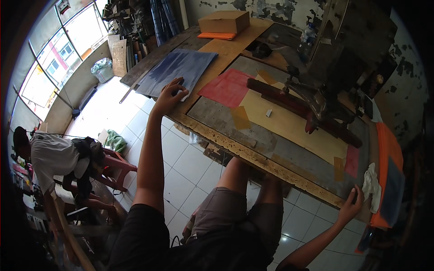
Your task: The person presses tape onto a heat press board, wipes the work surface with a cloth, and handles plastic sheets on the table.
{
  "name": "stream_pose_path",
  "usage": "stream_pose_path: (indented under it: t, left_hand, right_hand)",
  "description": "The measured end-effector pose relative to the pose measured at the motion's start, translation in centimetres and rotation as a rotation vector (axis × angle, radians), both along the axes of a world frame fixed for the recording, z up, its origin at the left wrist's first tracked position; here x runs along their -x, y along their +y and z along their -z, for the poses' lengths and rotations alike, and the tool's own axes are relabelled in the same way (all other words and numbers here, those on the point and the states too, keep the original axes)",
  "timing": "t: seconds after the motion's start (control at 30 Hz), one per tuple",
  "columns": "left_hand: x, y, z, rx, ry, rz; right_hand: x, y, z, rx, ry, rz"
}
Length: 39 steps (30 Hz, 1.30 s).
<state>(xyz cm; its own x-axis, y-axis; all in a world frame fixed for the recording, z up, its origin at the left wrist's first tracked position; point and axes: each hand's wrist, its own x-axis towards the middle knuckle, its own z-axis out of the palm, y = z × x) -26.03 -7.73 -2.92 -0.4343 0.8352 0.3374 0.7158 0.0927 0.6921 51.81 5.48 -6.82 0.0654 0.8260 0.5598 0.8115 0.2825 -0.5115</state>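
Note:
My left hand (171,95) is over the near edge of a stack of glossy dark-blue sheets (183,65) on the left of the worktable. Its fingers are loosely bent, with a gap between thumb and forefinger, and no held thing shows. At the table's near right corner is my right hand (351,205), fingers half curled and apart, beside a crumpled white cloth (371,187). Between the hands, a long cream strip (289,122) lies on a grey board, with a red sheet (228,86) at its left end. Pieces of brown tape (240,117) and a small white piece (269,113) lie there.
A dark machine (348,54) with a long bar (303,113) stands over the strip. A cardboard box (224,25) and orange sheets (217,36) are at the back. Orange material (389,167) hangs at the right. Another person (58,156) bends over at the left.

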Motion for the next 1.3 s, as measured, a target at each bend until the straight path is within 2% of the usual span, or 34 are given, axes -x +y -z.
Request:
stream_pose_path:
  t: [0.3, 0.4, 0.5, 1.1, 1.2, 1.3]
  left_hand:
    - [-0.5, 0.1, 0.2, 0.06, 0.127, -0.077]
    - [0.0, 0.2, 0.5, 0.062, 0.123, -0.075]
    - [0.0, 0.2, 0.4, -0.001, -0.025, -0.031]
    - [0.0, 0.2, 0.5, 0.035, 0.133, -0.051]
    - [0.4, 0.2, 0.7, -0.026, 0.002, -0.011]
    - [0.9, 0.1, 0.8, -0.023, 0.022, 0.011]
  right_hand:
    - [0.2, -0.1, -0.1, 0.016, 0.014, 0.012]
    - [0.3, -0.2, -0.1, 0.027, 0.019, 0.026]
    - [0.0, 0.0, 0.2, 0.021, 0.011, 0.025]
    - [0.1, -0.1, 0.0, 0.029, 0.026, 0.024]
    - [-0.1, 0.0, 0.2, 0.015, 0.01, 0.017]
    - [-0.2, 0.1, 0.4, 0.005, 0.006, 0.018]
